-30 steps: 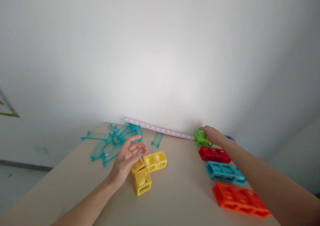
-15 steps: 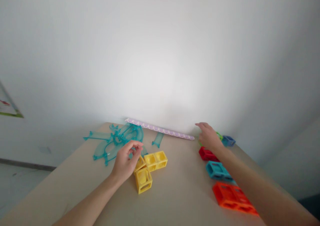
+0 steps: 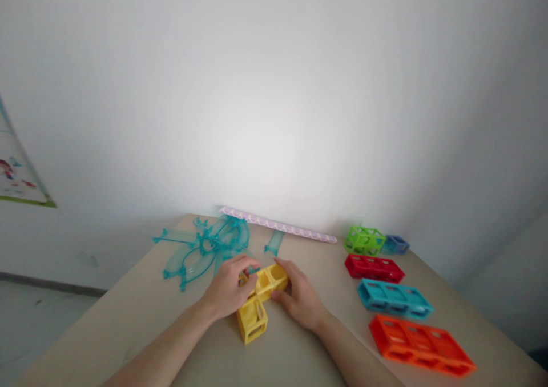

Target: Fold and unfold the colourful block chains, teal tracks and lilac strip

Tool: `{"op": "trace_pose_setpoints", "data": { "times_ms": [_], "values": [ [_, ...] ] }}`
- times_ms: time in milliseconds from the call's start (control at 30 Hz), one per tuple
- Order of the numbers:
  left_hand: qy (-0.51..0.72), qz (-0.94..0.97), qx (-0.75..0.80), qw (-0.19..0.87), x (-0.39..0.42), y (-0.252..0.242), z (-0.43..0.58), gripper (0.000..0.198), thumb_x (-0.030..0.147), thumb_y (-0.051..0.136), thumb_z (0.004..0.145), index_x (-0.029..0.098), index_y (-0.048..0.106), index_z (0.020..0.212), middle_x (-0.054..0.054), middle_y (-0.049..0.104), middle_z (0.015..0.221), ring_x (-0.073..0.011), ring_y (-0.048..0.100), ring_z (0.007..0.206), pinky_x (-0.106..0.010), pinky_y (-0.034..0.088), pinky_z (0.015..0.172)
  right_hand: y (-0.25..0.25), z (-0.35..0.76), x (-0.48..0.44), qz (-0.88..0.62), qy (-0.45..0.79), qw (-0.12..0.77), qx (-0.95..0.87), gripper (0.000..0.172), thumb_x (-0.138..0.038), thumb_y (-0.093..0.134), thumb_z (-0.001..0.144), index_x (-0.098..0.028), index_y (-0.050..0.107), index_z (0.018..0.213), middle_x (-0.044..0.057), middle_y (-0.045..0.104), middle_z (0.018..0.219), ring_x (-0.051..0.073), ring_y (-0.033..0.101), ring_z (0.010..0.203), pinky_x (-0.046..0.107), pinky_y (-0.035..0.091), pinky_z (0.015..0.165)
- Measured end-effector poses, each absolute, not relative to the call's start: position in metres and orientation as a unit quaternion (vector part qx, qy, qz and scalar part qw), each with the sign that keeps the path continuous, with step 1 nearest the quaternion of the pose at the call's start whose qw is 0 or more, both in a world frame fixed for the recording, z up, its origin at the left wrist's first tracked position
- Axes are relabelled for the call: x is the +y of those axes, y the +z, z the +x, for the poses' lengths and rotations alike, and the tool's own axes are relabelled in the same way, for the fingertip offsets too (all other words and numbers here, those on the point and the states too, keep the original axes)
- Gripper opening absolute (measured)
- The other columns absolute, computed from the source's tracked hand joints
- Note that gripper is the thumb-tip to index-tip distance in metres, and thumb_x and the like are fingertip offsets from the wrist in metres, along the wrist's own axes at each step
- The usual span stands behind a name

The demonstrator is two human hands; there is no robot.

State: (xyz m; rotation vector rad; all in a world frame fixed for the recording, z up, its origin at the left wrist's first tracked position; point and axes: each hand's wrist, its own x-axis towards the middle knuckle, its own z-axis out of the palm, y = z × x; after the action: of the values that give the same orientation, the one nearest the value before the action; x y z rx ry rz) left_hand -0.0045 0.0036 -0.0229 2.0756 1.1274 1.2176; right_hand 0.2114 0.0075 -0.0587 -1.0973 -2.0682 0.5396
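Left hand (image 3: 233, 285) and right hand (image 3: 299, 295) hold yellow openwork cubes (image 3: 253, 318) between fingers; likely light, stiff: pinch frames at nine and two o'clock

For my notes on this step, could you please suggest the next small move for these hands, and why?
Probably nudge the bent group of yellow open-frame plastic cubes towards a straight row: the left hand and right hand are at its opposite sides, the front cube juts out of line, and the red open-frame plastic bar is straight.
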Motion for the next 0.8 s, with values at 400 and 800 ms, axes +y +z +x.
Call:
{"op": "trace_pose_setpoints", "data": {
  "times_ms": [400,800],
  "values": [
    [0.311,0.791,0.463,0.25,0.003,-0.021,-0.002,0.03,0.037,0.051,0.085,0.017,0.071,0.094,-0.006,0.071,0.091,-0.0199,0.061,0.08,-0.027,0.044,0.072,-0.038,0.21,-0.006,-0.374,0.116,0.469,-0.791,0.028,-0.007,0.048,0.085,-0.024,0.056,0.105,0.005,0.058,0.099,0.019,0.057,0.092,0.031,0.047,0.081],
    [0.424,0.784,0.358,0.278,0.0,-0.016,-0.007,0.056,0.033,0.071,0.074,0.021,0.055,0.125,-0.007,0.064,0.111,-0.0205,0.057,0.093,-0.03,0.044,0.083,-0.041,0.193,-0.023,-0.372,0.189,0.587,-0.693,0.021,-0.023,0.044,0.094,-0.024,0.046,0.114,0.006,0.051,0.105,0.02,0.053,0.095,0.033,0.045,0.082]
  ]
}}
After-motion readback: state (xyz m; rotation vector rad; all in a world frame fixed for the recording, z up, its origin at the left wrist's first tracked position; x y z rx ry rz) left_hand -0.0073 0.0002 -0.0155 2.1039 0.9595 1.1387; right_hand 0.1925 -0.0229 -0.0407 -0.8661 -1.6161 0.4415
